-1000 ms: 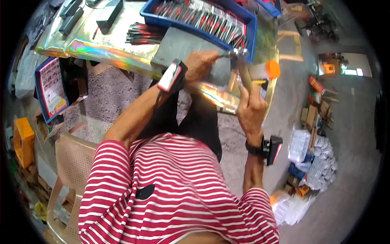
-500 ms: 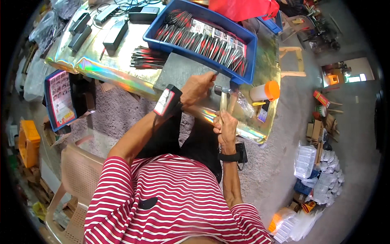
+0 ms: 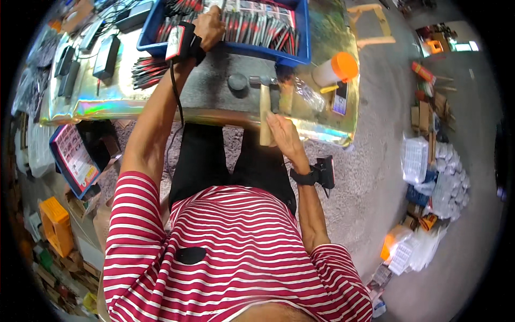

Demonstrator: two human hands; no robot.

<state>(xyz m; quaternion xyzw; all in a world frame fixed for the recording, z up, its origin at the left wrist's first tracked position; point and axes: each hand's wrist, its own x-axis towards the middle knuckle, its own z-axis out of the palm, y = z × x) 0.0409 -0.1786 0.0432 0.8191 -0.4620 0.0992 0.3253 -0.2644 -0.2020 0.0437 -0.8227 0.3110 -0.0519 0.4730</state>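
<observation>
My left hand point(image 3: 209, 28) reaches over the blue bin point(image 3: 292, 58) with its fingers closed; a thin dark sliver shows at the fingertips, too small to name. Rows of thin black-and-red pieces point(image 3: 257, 32) fill the bin. At the table's front edge, my right hand point(image 3: 285, 137) is at the wooden handle of a hammer point(image 3: 265, 110), its fingers against the handle and partly hidden. The hammer's metal head lies over the dark grey slab point(image 3: 209, 88), beside a round dark disc point(image 3: 237, 82). More black-and-red pieces point(image 3: 149, 72) are stacked left of the slab.
Right of the hammer are a crumpled clear plastic bag point(image 3: 311, 96), an orange-lidded jar point(image 3: 335, 70) and a phone-like flat item point(image 3: 339, 102). Black boxes point(image 3: 106, 56) with cables lie at the left. An orange crate point(image 3: 56, 225) stands on the floor at left.
My left hand has moved from the slab up and left to the bin. The round disc on the slab is uncovered. My right hand and the hammer appear further left and the grip looks looser.
</observation>
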